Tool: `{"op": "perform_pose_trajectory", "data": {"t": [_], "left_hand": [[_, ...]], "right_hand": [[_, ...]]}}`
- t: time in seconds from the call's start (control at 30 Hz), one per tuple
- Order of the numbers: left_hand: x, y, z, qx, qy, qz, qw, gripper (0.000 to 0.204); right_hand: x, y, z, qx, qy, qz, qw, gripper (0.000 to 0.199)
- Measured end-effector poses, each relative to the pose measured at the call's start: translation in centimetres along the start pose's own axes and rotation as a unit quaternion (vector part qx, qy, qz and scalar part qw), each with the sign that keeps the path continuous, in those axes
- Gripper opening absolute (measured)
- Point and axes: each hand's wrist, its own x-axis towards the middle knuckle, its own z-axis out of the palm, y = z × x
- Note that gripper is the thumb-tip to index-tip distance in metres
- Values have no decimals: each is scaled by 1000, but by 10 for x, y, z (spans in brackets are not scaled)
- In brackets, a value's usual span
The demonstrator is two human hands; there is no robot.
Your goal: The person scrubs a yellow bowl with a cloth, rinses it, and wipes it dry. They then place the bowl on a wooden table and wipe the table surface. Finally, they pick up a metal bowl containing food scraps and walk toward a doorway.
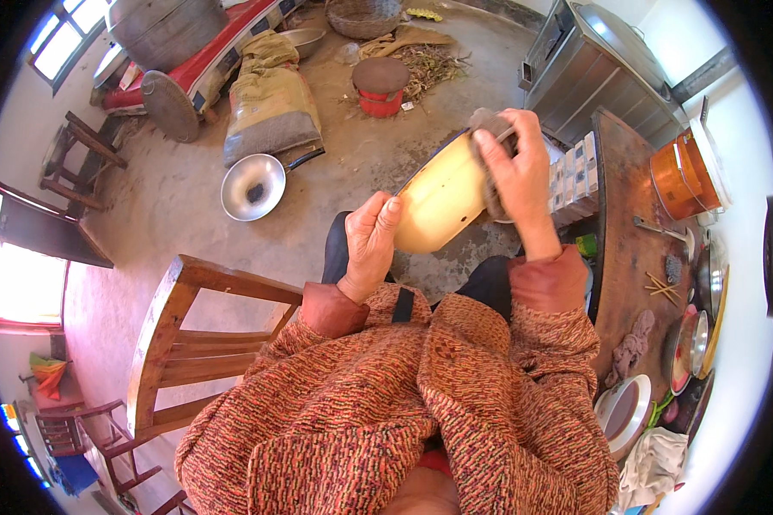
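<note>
My left hand [369, 239] grips the near left edge of a pale yellow enamel basin [438, 202] with a dark rim. The basin is tilted on its side in front of my knees, and a few dark chips show on its surface. My right hand [522, 167] is closed round a grey-brown cloth [491, 124], pressed against the basin's right side. Part of the cloth hangs down below the fingers. The side of the basin turned away from me is hidden.
A frying pan [253, 187] lies on the floor beside stuffed sacks [275, 99]. Farther off stands a red round stove [380, 101] near dry twigs [429, 73]. A wooden chair [202, 275] is at my left. On my right a wooden table [623, 215] bears an orange bucket [683, 176] and bowls.
</note>
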Motion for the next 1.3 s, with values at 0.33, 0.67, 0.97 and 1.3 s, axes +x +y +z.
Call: {"op": "perform_pose_trajectory", "data": {"t": [0.33,0.67,0.97,1.3], "left_hand": [[1,12,-6,16,13,23,1000,32],[7,-8,2,-49,30,-20,998,33],[1,8,-10,-28,-3,-12,1000,29],[-1,-9,-17,-61,-29,-34,997,34]], "right_hand": [[-4,63,-1,145,19,158,976,29],[-52,-52,33,-198,-96,-251,943,25],[12,49,-12,155,-98,123,975,36],[14,68,-32,361,-156,277,877,27]]}}
